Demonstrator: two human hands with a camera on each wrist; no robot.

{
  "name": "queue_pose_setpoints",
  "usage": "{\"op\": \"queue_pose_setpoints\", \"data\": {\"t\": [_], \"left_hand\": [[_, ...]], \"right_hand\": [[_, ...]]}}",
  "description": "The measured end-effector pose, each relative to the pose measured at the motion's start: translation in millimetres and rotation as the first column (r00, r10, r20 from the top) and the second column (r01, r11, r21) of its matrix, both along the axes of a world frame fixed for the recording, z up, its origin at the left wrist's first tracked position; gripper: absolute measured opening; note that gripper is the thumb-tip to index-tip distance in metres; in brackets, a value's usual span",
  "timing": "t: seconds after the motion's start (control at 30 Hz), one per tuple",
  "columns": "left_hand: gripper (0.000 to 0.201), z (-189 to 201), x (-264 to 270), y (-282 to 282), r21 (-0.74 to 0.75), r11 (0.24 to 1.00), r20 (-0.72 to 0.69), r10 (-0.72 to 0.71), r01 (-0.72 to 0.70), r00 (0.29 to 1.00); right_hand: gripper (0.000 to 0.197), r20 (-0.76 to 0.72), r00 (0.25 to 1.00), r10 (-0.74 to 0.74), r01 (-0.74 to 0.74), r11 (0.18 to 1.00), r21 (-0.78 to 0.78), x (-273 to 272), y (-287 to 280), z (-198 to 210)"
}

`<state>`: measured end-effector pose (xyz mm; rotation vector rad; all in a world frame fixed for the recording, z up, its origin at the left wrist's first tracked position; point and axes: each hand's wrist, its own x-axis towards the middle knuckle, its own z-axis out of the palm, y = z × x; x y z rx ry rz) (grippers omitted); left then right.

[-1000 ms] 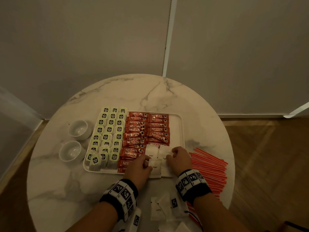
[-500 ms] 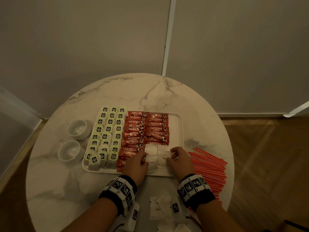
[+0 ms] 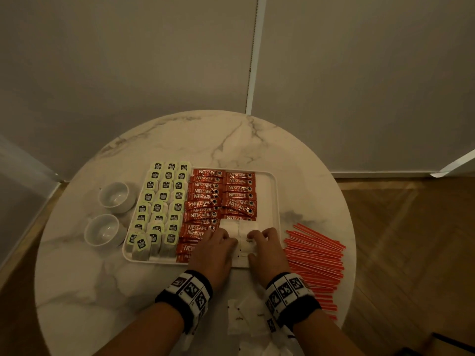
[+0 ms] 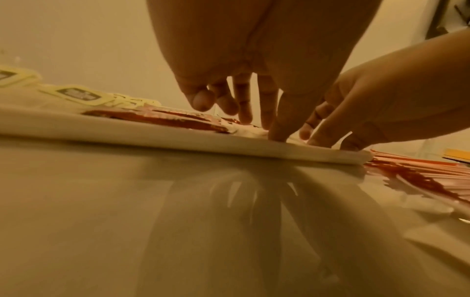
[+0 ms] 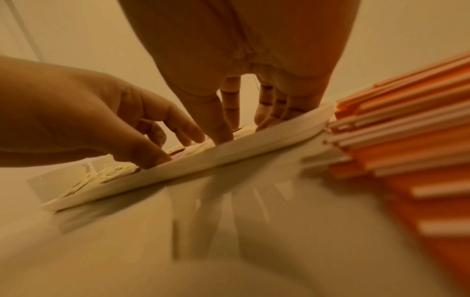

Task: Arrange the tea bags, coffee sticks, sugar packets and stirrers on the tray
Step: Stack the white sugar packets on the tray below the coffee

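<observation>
The white tray (image 3: 275, 201) holds rows of green-labelled tea bags (image 3: 160, 199) on its left and red coffee sticks (image 3: 218, 196) in the middle. White sugar packets (image 3: 243, 228) lie at the tray's front, right of the sticks. My left hand (image 3: 213, 244) and right hand (image 3: 267, 242) rest side by side on them, fingertips pressing down. The wrist views show the left hand's fingers (image 4: 277, 130) and the right hand's fingers (image 5: 223, 130) touching the packets just inside the tray's rim (image 4: 178, 141). Red stirrers (image 3: 316, 255) lie in a pile on the table, right of the tray.
Two white cups (image 3: 117, 196) (image 3: 102, 230) stand left of the tray on the round marble table (image 3: 231, 140). Loose sugar packets (image 3: 241, 317) lie on the table between my wrists. Walls stand close behind the table; wooden floor shows at the right.
Both hands have slid a little farther onto the tray, pushing the sugar packets up against the coffee sticks. The packet that reached the tray's front edge now lies farther in.
</observation>
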<state>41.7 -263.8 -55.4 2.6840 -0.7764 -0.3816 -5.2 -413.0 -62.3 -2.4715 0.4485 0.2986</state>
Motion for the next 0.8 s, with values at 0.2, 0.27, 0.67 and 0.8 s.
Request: {"op": "queue_pose_setpoints", "data": {"t": [0.2,0.27,0.67,0.8], "left_hand": [[0.041,-5.3,4.8,2.4,0.086,0.996,0.043,-0.012,0.008,0.999],[0.042,-6.5,5.1,4.5,0.085,0.996,0.054,-0.013,0.008,0.998],[0.048,-9.1,8.7,8.4,-0.016,0.996,0.015,0.089,-0.089,0.996],[0.052,-11.7,7.4,10.3,0.018,1.000,0.031,0.024,-0.025,0.999]], "right_hand": [[0.043,0.020,1.000,0.020,-0.020,1.000,-0.020,-2.3,1.5,-0.7],[0.043,0.020,1.000,0.023,-0.023,1.000,-0.014,-1.9,1.4,-0.7],[0.043,0.016,1.000,0.015,-0.015,1.000,-0.022,5.1,2.2,-3.8],[0.042,0.009,1.000,-0.009,0.009,1.000,-0.007,7.0,1.7,-4.5]]}}
